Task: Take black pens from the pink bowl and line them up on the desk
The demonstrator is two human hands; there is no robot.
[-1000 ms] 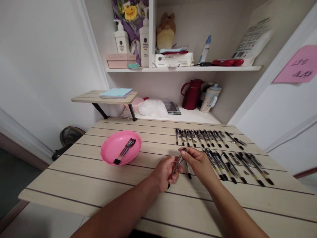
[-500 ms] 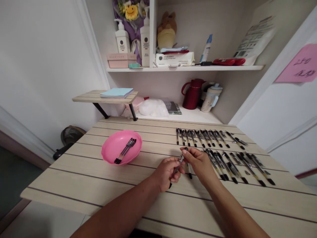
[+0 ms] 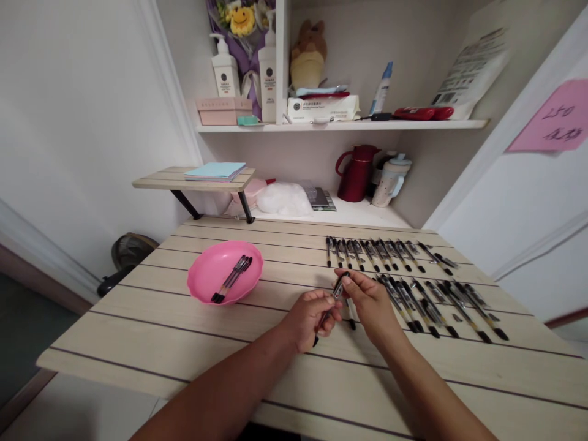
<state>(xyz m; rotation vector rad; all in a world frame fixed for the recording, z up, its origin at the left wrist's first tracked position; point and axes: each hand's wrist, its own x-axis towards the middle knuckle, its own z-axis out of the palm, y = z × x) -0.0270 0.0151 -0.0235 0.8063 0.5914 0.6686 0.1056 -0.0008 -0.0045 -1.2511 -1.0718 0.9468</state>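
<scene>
My left hand (image 3: 311, 317) is closed round the barrel of a black pen (image 3: 337, 291) held slanted over the wooden table (image 3: 151, 324). My right hand (image 3: 372, 301) pinches the pen's upper end between thumb and fingers. Another pen (image 3: 350, 313) lies on the table just under my right hand. To the right, several black pens lie in two rows (image 3: 416, 275). A pink bowl (image 3: 202, 272) at the left holds a few pens (image 3: 232, 278).
A small wooden riser with a blue notebook (image 3: 215, 171) stands at the back left. A red jug (image 3: 356, 173) and a white cup (image 3: 390, 179) sit on the ledge behind the table. The shelf above carries bottles, boxes and a plush toy. A pink note (image 3: 551, 119) hangs at the right.
Both hands have stayed in place with the pen; my right fingers shifted slightly on its upper end. The view has barely moved.
</scene>
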